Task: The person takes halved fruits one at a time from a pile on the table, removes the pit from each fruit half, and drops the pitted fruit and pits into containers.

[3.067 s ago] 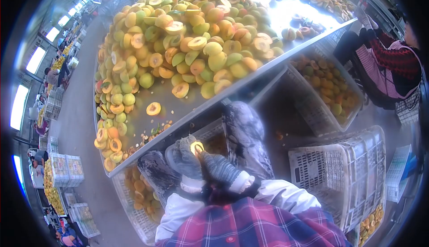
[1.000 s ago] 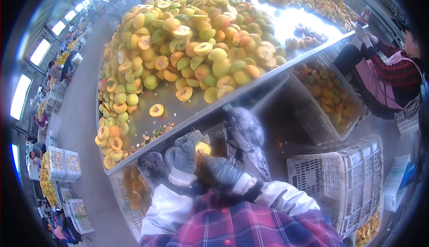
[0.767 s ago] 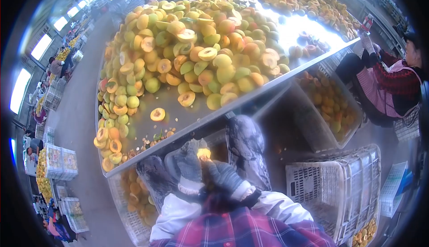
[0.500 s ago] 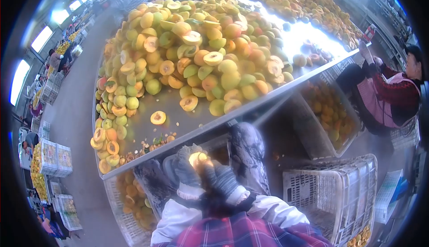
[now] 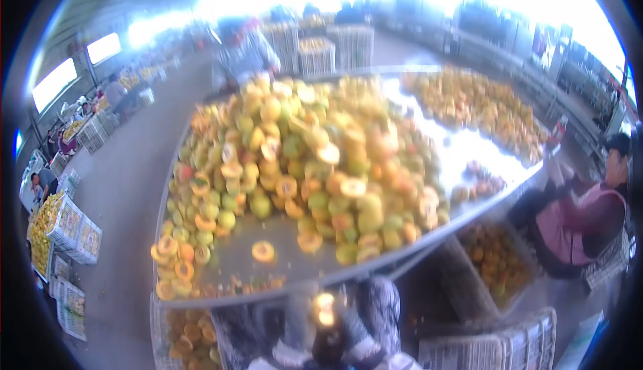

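Note:
A bright yellow peach [image 5: 324,309] is held between my two gloved hands, low in the view in front of my knees. My left hand [image 5: 297,330] closes around its left side, and my right hand [image 5: 352,330] closes in from the right. Both hands are smeared by motion, so single fingers do not show. Just beyond them stands a metal table [image 5: 244,243] with a raised rim. A big heap of yellow and green peaches [image 5: 301,149], many cut in half, covers much of it. One cut half [image 5: 263,251] lies apart near the front.
Beneath the table at left sits a crate of peaches [image 5: 194,336]. To the right are another filled crate [image 5: 499,263] and a white plastic crate [image 5: 489,343]. A person [image 5: 576,216] sits at the right end; another person [image 5: 244,52] stands beyond the heap.
The view has tilted up, so the table and my hands appear lower and more of the hall shows. The peach remains between my hands.

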The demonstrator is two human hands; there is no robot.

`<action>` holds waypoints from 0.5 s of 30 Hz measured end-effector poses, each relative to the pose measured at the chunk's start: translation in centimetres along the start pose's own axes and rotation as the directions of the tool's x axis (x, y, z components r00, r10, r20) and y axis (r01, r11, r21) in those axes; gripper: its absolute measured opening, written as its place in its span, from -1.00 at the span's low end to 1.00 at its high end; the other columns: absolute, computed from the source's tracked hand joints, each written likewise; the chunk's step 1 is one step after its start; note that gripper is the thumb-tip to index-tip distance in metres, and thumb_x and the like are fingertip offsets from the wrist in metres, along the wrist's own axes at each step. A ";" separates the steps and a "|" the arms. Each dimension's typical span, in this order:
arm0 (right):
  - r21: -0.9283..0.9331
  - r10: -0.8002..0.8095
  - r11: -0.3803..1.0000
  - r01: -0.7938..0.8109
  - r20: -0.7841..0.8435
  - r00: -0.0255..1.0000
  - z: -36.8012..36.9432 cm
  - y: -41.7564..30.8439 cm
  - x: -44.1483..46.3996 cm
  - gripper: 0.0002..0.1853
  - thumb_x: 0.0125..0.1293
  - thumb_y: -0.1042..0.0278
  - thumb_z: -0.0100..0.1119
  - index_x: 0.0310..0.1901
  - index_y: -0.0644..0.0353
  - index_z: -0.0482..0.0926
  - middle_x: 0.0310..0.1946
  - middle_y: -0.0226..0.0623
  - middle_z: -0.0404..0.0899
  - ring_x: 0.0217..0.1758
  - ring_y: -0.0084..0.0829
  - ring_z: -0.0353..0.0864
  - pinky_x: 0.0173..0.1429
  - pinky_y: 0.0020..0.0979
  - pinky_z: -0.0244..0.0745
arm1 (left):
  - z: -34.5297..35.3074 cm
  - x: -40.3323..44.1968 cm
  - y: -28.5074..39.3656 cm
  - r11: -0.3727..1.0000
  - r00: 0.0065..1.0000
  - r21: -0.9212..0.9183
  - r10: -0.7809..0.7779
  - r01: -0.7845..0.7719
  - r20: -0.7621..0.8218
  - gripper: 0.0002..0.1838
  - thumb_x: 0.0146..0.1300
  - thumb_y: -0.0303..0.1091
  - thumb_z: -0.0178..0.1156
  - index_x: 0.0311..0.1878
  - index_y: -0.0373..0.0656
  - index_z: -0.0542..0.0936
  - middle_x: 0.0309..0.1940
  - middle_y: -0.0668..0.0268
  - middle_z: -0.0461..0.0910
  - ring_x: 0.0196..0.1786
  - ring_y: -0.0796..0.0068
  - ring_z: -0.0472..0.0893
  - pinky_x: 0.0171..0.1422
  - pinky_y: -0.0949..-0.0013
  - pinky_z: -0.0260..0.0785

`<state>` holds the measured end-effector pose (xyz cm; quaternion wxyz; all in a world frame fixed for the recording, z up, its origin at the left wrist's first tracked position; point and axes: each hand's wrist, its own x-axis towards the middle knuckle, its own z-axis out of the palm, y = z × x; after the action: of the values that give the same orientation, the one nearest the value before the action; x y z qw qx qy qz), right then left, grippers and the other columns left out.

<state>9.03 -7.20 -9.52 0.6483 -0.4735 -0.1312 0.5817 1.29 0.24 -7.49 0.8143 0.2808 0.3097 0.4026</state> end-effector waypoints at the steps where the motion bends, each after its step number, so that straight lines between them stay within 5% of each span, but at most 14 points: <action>1: -0.121 -0.063 0.990 0.067 0.031 0.998 0.6 0.0 -0.2 -0.53 0.56 -0.01 -0.16 0.15 0.17 0.56 -0.26 0.04 0.64 -0.23 -0.04 0.64 -0.15 -0.13 0.50 | 0.0 0.3 -0.3 0.999 1.000 -0.033 0.000 0.000 -0.016 -0.69 0.34 -0.21 0.15 0.00 -0.22 0.53 -0.18 0.20 0.60 -0.10 0.31 0.61 -0.01 0.26 0.51; 9: -0.313 -0.287 0.894 0.319 0.143 0.947 3.3 -2.9 -2.0 -0.66 0.53 0.31 -0.01 0.21 0.28 0.49 -0.01 -0.25 0.61 -0.01 -0.47 0.60 0.06 -0.47 0.51 | -2.8 0.7 0.3 0.958 0.992 -0.284 0.007 -0.043 -0.126 -0.55 0.46 -0.07 0.04 0.20 -0.22 0.45 0.02 0.15 0.56 0.09 0.24 0.57 0.14 0.22 0.52; 12: -0.409 -0.438 0.767 0.494 0.228 0.869 0.5 0.5 -1.9 -0.71 0.55 0.44 -0.04 0.21 0.28 0.48 0.02 -0.36 0.60 0.03 -0.59 0.57 0.08 -0.53 0.51 | -0.8 -4.2 2.6 0.979 0.972 -0.158 0.091 -0.128 -0.218 -0.50 0.43 0.01 0.04 0.12 -0.28 0.51 -0.09 0.09 0.61 -0.06 0.22 0.61 0.03 0.21 0.54; 13: -0.453 -0.376 0.774 0.443 0.235 0.896 1.2 -1.6 -3.1 -0.73 0.54 0.44 -0.01 0.19 0.26 0.49 -0.05 -0.29 0.62 -0.05 -0.45 0.60 0.05 -0.44 0.53 | 0.9 -4.2 4.6 0.980 0.963 -0.083 0.159 -0.181 -0.218 -0.47 0.42 0.04 0.04 0.08 -0.31 0.53 -0.15 0.07 0.63 -0.13 0.21 0.63 -0.02 0.21 0.55; 14: -0.667 -0.538 0.340 0.664 0.441 0.718 1.0 -3.8 -3.6 -0.74 0.54 0.43 -0.02 0.18 0.26 0.50 -0.07 -0.21 0.61 -0.09 -0.34 0.61 0.02 -0.39 0.53 | 2.3 -4.2 6.0 0.972 0.953 -0.006 0.228 -0.234 -0.200 -0.44 0.41 0.08 0.04 0.04 -0.34 0.56 -0.20 0.04 0.66 -0.20 0.20 0.65 -0.08 0.20 0.57; 15: -0.682 -0.532 -0.179 0.709 0.673 0.514 0.8 -4.3 -4.9 -0.74 0.54 0.42 -0.03 0.16 0.25 0.51 -0.09 -0.14 0.61 -0.14 -0.24 0.61 -0.01 -0.34 0.54 | 3.1 -5.2 5.8 0.966 0.929 -0.047 0.231 -0.255 -0.290 -0.48 0.43 0.01 0.01 -0.03 -0.37 0.60 -0.25 0.01 0.67 -0.22 0.19 0.66 -0.09 0.21 0.57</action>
<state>9.77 -10.57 -3.96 0.4053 -0.5786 -0.7077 0.0116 -1.74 -1.74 0.09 0.7167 0.2220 0.3684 0.5489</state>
